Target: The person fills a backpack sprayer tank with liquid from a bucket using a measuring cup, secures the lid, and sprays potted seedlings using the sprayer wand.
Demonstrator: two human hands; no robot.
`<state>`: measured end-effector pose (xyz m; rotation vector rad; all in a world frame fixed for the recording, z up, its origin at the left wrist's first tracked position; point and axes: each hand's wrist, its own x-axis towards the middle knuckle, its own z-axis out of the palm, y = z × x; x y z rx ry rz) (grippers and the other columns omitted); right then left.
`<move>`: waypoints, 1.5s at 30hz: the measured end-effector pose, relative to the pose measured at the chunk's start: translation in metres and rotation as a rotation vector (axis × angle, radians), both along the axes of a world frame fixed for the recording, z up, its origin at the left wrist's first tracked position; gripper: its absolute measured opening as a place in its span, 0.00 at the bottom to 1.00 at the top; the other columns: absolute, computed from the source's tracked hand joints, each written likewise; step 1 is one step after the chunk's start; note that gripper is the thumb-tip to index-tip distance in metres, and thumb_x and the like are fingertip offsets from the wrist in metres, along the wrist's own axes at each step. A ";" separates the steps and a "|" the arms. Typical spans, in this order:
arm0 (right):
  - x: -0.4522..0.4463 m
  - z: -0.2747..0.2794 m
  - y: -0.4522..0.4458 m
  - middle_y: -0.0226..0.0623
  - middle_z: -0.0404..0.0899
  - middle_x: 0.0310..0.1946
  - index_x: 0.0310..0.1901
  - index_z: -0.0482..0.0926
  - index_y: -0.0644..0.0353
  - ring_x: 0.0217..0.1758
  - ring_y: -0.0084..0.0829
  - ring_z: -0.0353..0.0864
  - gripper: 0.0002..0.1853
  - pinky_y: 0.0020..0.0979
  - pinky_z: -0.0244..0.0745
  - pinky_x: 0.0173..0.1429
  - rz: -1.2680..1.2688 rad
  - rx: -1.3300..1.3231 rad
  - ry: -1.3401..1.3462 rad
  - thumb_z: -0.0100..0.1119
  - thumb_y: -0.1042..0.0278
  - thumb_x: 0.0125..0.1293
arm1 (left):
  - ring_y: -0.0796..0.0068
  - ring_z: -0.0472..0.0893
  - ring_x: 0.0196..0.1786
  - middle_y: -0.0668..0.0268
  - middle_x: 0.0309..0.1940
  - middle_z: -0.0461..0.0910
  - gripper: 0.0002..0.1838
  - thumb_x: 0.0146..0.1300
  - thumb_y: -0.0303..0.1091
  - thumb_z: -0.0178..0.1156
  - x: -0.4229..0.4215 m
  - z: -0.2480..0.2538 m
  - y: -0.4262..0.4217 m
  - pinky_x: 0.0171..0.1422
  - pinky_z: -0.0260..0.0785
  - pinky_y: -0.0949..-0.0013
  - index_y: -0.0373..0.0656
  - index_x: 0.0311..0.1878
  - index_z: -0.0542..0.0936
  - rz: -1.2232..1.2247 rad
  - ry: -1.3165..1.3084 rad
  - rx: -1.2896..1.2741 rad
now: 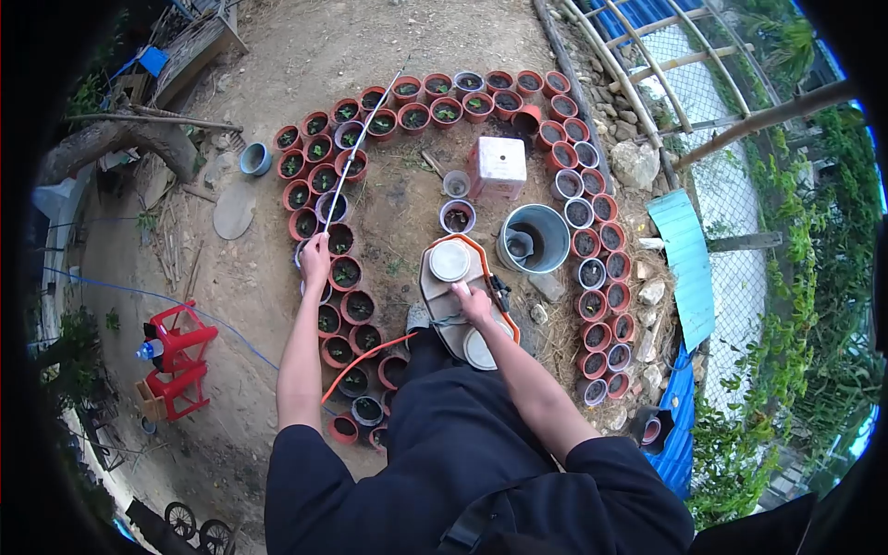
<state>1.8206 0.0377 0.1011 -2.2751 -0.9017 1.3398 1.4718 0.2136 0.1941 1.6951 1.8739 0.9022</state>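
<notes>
My left hand point(315, 262) is closed around the rear of a long thin spray wand point(351, 159). The wand points forward over rows of potted seedlings point(346, 272), its far end beyond the back row. My right hand point(473, 303) is closed on the top of a sprayer tank point(435, 294), seemingly on its handle, which the fingers partly hide. The tank has an orange rim and two round pale lids point(450, 261). It stands on the ground in front of my legs. An orange hose point(363, 359) runs from beside my leg toward the lower left.
Pots of soil point(592, 272) curve around the back and right. Inside the curve are a pale square stool point(497, 168) and a large bucket point(535, 238) with a smaller vessel inside. Red stools point(181, 344) stand left. Rocks point(636, 165) and a wire fence point(721, 305) line the right.
</notes>
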 end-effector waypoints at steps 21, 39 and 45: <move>-0.005 0.029 -0.010 0.30 0.72 0.21 0.32 0.75 0.61 0.19 0.25 0.74 0.24 0.29 0.71 0.23 -0.027 0.011 0.312 0.65 0.43 0.65 | 0.52 0.83 0.38 0.47 0.34 0.82 0.20 0.74 0.44 0.51 -0.060 0.012 -0.403 0.41 0.71 0.57 0.34 0.48 0.81 0.570 -0.137 -0.243; 0.013 0.017 -0.001 0.34 0.72 0.21 0.33 0.72 0.60 0.20 0.32 0.73 0.22 0.35 0.74 0.25 0.201 -0.185 0.429 0.62 0.46 0.67 | 0.76 0.64 0.17 0.63 0.13 0.66 0.15 0.73 0.40 0.56 0.221 0.053 -0.673 0.23 0.57 0.66 0.37 0.46 0.82 1.155 -0.381 -0.281; -0.001 -0.024 0.023 0.34 0.69 0.21 0.33 0.68 0.56 0.19 0.32 0.71 0.19 0.36 0.74 0.25 0.363 -0.205 0.370 0.61 0.49 0.68 | 0.85 0.60 0.19 0.70 0.14 0.61 0.11 0.73 0.36 0.57 0.343 0.052 -0.665 0.22 0.53 0.72 0.37 0.43 0.82 1.468 -0.520 -0.163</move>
